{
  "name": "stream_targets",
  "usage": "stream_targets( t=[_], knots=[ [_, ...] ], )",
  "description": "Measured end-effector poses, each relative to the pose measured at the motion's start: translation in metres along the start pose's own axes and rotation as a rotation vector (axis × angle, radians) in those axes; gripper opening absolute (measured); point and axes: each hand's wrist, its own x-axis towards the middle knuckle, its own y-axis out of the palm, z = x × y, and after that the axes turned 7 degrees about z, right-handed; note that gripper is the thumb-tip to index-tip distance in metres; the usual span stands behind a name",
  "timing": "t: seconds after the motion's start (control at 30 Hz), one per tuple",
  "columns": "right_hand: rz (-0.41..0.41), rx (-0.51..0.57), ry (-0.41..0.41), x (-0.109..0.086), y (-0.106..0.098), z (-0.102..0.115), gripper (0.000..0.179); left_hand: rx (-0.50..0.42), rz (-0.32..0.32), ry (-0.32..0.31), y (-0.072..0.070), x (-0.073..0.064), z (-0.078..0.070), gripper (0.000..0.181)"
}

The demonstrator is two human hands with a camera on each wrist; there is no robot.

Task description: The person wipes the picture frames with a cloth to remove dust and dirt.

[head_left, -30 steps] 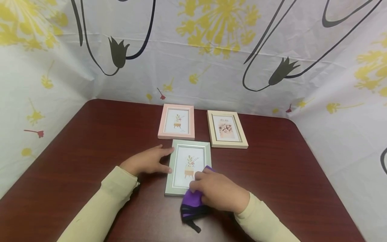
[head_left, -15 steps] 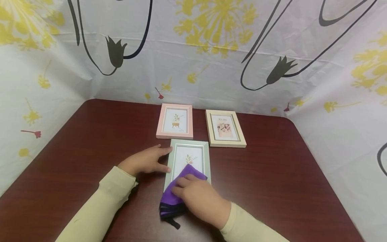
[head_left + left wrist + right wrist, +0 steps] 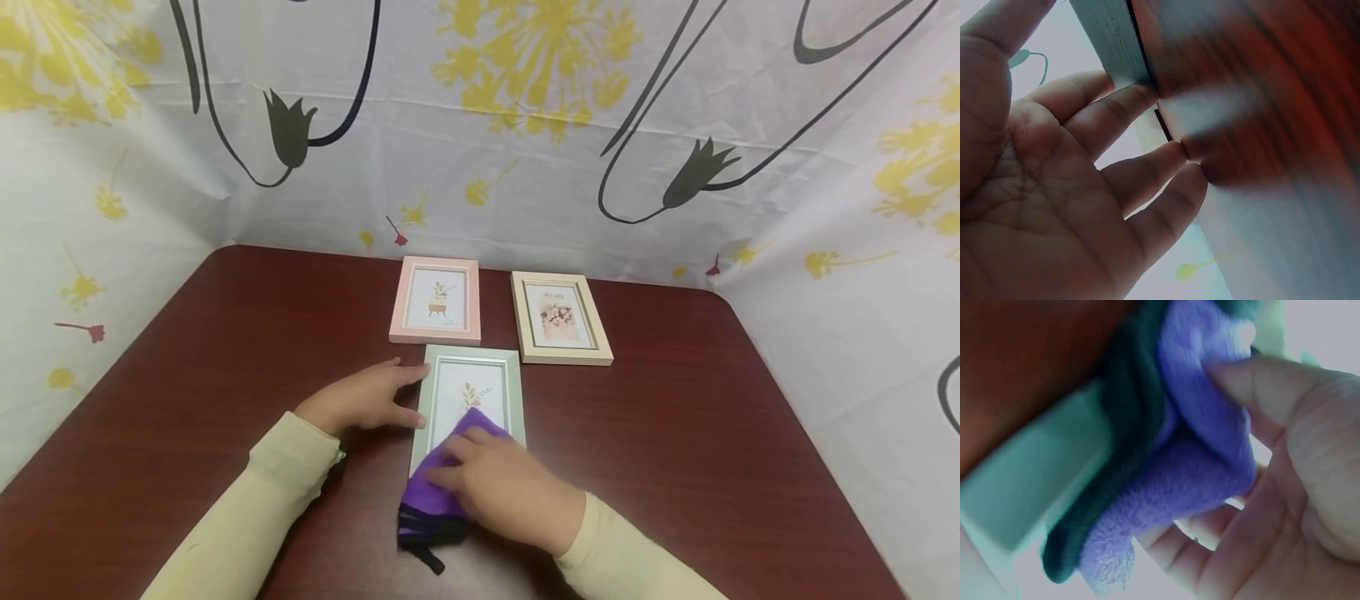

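A pale green picture frame (image 3: 512,375) lies flat near the front middle of the table, with a plant print in it. Across its lower part lies a purple cloth (image 3: 435,487) with black edging and a black loop. My right hand (image 3: 513,492) grips this cloth against the frame; in the right wrist view the thumb and fingers close on its folded purple pile (image 3: 1204,381). My left hand (image 3: 367,398) rests at the frame's left edge, fingers spread and fairly straight. In the left wrist view its fingertips (image 3: 1194,178) touch the dark red tabletop.
Behind the green frame lie a pink picture frame (image 3: 397,304) and, to its right, a cream picture frame (image 3: 600,333), both flat. The dark red table (image 3: 675,433) reaches back to a white curtain (image 3: 480,125) with yellow and grey flowers, which also hangs along both sides.
My right hand has slid the cloth leftward over the lower part of the green frame, and has barely moved in the last half second. My left hand stays at the frame's edge.
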Motion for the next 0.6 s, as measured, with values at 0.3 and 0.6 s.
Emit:
stream_targets(
  t=[0.3, 0.6],
  knots=[
    [0.193, 0.255, 0.146, -0.02, -0.015, -0.029, 0.034, -0.011, 0.0, -0.015, 0.001, 0.0, -0.002, 0.082],
    [0.152, 0.244, 0.12, -0.024, -0.014, -0.038, 0.024, -0.012, -0.005, -0.012, 0.002, -0.001, -0.002, 0.083]
  ],
)
